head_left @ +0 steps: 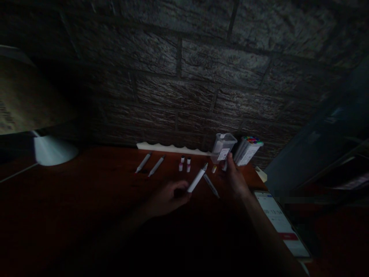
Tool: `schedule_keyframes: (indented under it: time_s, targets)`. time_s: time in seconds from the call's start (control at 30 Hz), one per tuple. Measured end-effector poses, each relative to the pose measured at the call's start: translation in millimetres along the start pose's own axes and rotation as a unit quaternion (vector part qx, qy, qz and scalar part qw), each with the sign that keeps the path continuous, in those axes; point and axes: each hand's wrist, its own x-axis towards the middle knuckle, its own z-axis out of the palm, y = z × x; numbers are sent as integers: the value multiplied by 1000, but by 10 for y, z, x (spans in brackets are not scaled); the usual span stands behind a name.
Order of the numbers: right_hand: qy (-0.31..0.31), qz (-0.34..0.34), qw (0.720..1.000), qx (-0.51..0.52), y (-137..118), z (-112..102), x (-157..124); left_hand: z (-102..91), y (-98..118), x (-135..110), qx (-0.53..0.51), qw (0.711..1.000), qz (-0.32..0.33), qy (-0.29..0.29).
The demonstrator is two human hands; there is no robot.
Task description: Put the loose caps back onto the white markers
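My left hand [170, 197] is closed around the lower end of a white marker [197, 179], whose bare tip points up and away. My right hand [235, 177] is closed at the foot of a clear plastic box [221, 150], with a small pale marker cap [225, 166] at its fingertips, dim and partly hidden. A yellow-ended cap [214, 169] stands just left of that hand. Between the hands, another marker [211, 186] lies slanted on the table. Several small caps [188, 168] with dark and pink ends stand to the left.
Two uncapped markers [156, 166] lie farther left. A second box [248, 151], full of coloured markers, stands at the right by the brick wall [196, 88]. A phone [281, 223] lies at the table's right edge. A lamp [54, 150] stands at the left.
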Motion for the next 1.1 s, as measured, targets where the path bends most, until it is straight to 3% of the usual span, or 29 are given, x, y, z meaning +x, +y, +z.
schedule_keyframes:
  time_s: [0.13,0.43,0.63,0.97,1.1]
  targets:
    - [9,-13,998,66,14,8,-6,1,2,-2,-5,1000,5,-5]
    - [8,-95,995,-18,-6,42,-48,0,1,3,0,1000,7,-13]
    - [-56,-72,992,-88,-29,81,-100,6,8,-6,13,1000,5,-15]
    - [-111,-30,993,12,63,204,-148,30,-30,-3,81,985,-7,152]
    - [-110,-32,993,17,102,282,-173,51,-19,7,79,983,-11,163]
